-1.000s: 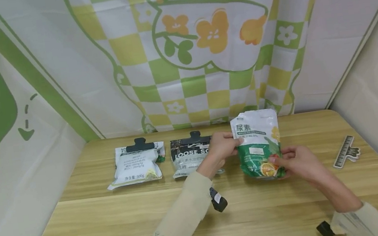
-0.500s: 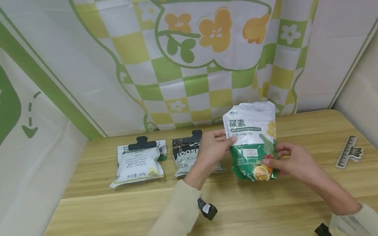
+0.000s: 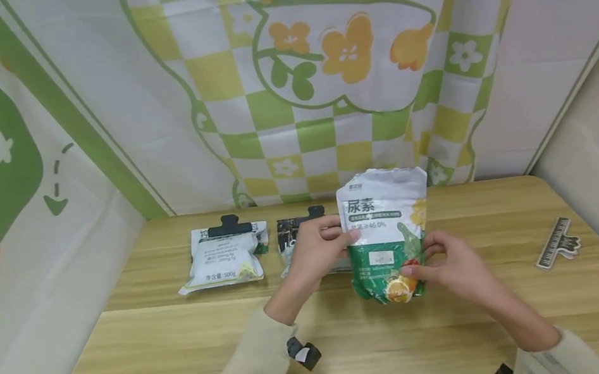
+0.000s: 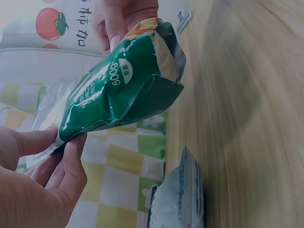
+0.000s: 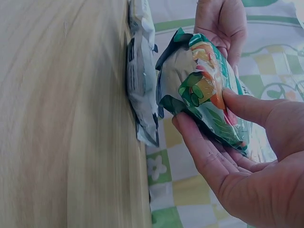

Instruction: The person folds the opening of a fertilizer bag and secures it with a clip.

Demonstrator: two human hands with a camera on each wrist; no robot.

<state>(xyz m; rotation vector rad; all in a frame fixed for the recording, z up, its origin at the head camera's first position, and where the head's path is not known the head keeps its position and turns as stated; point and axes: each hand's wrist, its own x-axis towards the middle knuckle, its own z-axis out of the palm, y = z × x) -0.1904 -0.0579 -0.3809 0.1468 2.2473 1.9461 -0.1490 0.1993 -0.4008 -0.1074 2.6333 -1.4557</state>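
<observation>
Both hands hold up a white-and-green fertilizer pouch point(image 3: 377, 233), printed with fruit and facing the head camera. My left hand point(image 3: 312, 255) pinches its left side, thumb on the front and fingers behind. Lower down on the opposite side, my right hand point(image 3: 460, 266) grips the pouch with the thumb over the printed orange. In the left wrist view, the pouch's folded base point(image 4: 164, 71) hangs above the tabletop. Behind my left hand, a black-and-grey bag point(image 3: 287, 236) with a black clip point(image 3: 316, 211) is partly hidden.
At the left lies a white bag point(image 3: 220, 262), its top folded under a black clip point(image 3: 230, 225). A clip with a piano-key pattern point(image 3: 557, 243) lies at the right of the wooden table point(image 3: 392, 353). A patterned cloth point(image 3: 349, 129) hangs behind.
Both hands have carried the pouch leftward and a little nearer, so that my left hand covers more of the black-and-grey bag. The head view has shifted slightly.
</observation>
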